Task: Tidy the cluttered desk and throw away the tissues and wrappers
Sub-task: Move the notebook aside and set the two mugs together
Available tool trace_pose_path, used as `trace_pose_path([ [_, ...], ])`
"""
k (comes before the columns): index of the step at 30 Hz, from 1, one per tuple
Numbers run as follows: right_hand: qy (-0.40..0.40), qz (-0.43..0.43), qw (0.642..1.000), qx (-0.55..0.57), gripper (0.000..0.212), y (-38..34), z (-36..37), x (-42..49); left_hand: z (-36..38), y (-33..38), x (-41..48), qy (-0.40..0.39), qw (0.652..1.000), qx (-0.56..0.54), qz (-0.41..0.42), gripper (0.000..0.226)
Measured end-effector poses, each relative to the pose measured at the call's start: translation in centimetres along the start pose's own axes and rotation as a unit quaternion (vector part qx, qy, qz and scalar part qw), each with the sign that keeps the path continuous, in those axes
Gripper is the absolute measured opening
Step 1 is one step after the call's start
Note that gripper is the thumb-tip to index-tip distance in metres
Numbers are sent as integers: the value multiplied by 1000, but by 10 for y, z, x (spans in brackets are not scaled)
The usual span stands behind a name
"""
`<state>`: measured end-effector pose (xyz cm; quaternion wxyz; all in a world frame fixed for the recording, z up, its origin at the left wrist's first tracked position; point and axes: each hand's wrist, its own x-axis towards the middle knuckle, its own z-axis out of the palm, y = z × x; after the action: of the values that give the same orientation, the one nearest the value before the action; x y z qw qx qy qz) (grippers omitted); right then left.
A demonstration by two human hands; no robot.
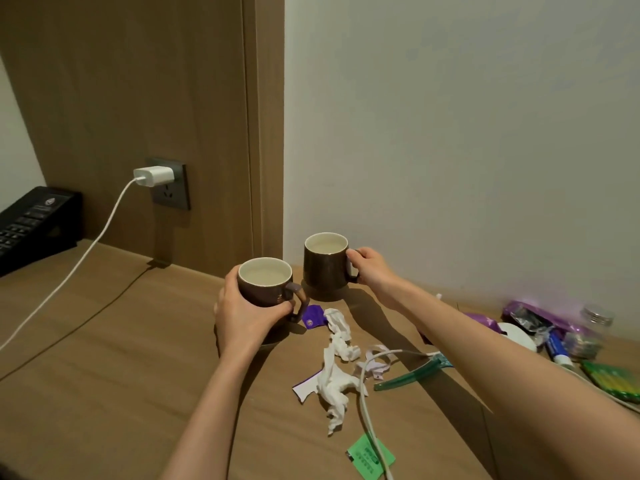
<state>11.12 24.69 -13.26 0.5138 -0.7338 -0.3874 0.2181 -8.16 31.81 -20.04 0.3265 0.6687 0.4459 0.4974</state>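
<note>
The left hand wraps the near mug, the right hand grips the far mug by its handle at 1 o'clock — a bump could knock them together and chip one.

A plain white wall meets a brown wood panel above the wooden desk, dimly lit.

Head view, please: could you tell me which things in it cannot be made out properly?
All in the head view.
Telephone: cut off by the left edge.
Green packet: cut off by the right edge.
Purple wrappers and jar: blurred, partly hidden by the right forearm.
Left mug: the left hand covers its side; its print is too small.
Green sachet: lettering too small, crossed by the cable.
</note>
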Motion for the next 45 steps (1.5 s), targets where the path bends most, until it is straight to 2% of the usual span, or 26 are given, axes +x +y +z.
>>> trace_pose_path([
  [16, -36, 11, 999, 17, 33, 9, 37, 43, 3, -9, 4, -11, 1000, -5, -2, 101],
  [25, -19, -21, 1000, -5, 35, 16, 46, 57, 3, -13, 6, -13, 1000, 1, 2, 102],
  [29, 2, -30, 999, 23, 31, 22, 50, 56, 4, -13, 6, -12, 1000, 4, -1, 103],
  [33, 15, -20, 999, 24, 39, 25, 46, 56, 3, -13, 5, -13, 1000, 5, -4, 104],
  [36, 63, -17, 997, 35, 44, 27, 35, 46, 2, -11, 5, -17, 1000, 1, -11, 104],
  [38, 82, -73, 994, 0, 36, 28, 27, 24, 2, -11, 5, -19, 1000, -4, -14, 103],
  [40, 8, -138, 987, -83, 28, 29, 24, -6, 1, -11, 4, -21, 1000, -10, -15, 101],
  [42, -79, -184, 957, -208, 32, 30, 23, -34, 1, -10, 4, -20, 1000, -11, -13, 101],
  [45, -161, -223, 894, -354, 38, 32, 25, -55, 1, -11, 4, -21, 1000, -6, -18, 102],
])
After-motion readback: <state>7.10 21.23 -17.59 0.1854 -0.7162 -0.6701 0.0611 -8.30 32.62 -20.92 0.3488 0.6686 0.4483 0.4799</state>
